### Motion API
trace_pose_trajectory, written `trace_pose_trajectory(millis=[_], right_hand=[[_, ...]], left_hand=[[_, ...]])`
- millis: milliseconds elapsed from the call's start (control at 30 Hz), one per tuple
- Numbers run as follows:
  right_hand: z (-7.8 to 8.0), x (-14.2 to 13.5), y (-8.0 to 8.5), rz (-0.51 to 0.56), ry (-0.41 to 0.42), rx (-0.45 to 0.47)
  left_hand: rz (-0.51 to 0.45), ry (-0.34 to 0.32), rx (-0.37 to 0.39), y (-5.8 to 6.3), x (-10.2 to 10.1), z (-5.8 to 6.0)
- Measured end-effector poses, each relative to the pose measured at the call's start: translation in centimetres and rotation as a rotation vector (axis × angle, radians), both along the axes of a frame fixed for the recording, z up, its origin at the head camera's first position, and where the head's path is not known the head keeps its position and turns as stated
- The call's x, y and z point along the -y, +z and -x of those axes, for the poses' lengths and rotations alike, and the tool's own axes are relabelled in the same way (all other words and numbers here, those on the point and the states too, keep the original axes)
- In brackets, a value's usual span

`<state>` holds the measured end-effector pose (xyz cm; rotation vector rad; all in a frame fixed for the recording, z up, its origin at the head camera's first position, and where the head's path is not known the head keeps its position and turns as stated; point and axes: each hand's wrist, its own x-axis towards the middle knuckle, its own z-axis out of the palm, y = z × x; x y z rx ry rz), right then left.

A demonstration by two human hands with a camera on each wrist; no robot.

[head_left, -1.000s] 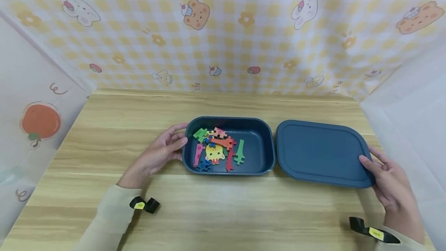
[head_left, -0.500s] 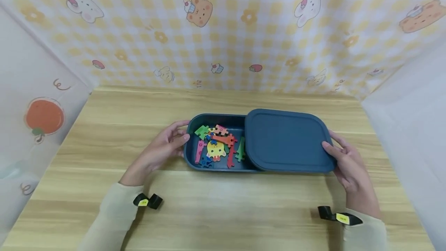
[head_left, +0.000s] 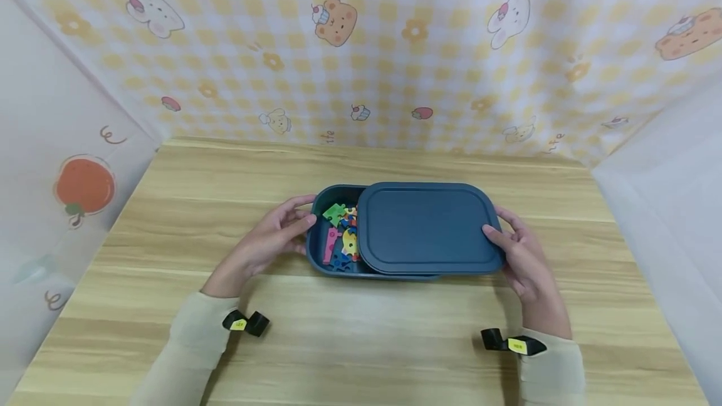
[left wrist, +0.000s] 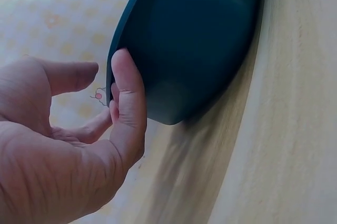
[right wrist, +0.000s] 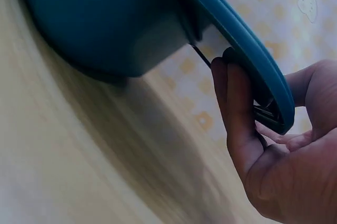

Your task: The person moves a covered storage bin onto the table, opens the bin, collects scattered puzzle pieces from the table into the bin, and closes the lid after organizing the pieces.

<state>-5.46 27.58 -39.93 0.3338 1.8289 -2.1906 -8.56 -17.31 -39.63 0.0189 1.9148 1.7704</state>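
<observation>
A dark blue rectangular box (head_left: pixel 345 193) holds several colourful jigsaw pieces (head_left: pixel 331 244) at its left end, one with a yellow animal face. My left hand (head_left: pixel 271 240) steadies the box's left end, its thumb at the rim and its fingers curved about the outer wall (left wrist: pixel 179 50). The matching dark blue lid (head_left: pixel 429 227) lies over the middle and right of the box, shifted rightward, so the left end is uncovered. My right hand (head_left: pixel 527 262) grips the lid's right edge, thumb on top and fingers beneath. In the right wrist view, the gripped lid edge (right wrist: pixel 247 40) overhangs the box wall.
The box stands on a wood-grain table (head_left: pixel 361 337). Behind it hangs a yellow checked cloth (head_left: pixel 383 61) with cartoon animals. White sheets border the left and right sides. Each sleeve bears a black wrist strap, such as the right strap (head_left: pixel 513 344).
My right hand has brought the lid leftward from beside the box to over it, covering its right part and some jigsaw pieces. The left hand has kept its place on the box.
</observation>
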Motion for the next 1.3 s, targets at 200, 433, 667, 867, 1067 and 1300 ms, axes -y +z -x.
trace_pose_trajectory(millis=[200, 433, 667, 867, 1067, 1300], right_hand=[[0.0, 1.9, -0.5, -0.029, -0.003, -0.043], [0.4, 3.9, -1.1, -0.187, 0.011, -0.081], [0.7, 5.8, -1.8, -0.228, 0.006, -0.104], [0.7, 6.6, -2.3, -0.222, -0.017, -0.134], [0.6, 6.5, -2.4, -0.205, 0.011, -0.158], [0.8, 6.3, -2.8, -0.259, 0.06, -0.253]], left_hand=[[0.009, 0.002, -0.007, -0.2, -0.1, 0.1], [-0.001, -0.002, -0.03, -0.5, -0.2, 0.2], [-0.026, -0.007, -0.038, -0.4, -0.1, 0.0], [-0.034, -0.012, -0.035, -0.2, -0.1, -0.1], [-0.038, -0.006, -0.034, -0.4, -0.3, -0.1], [-0.056, -0.006, -0.041, -0.4, -0.1, -0.2]])
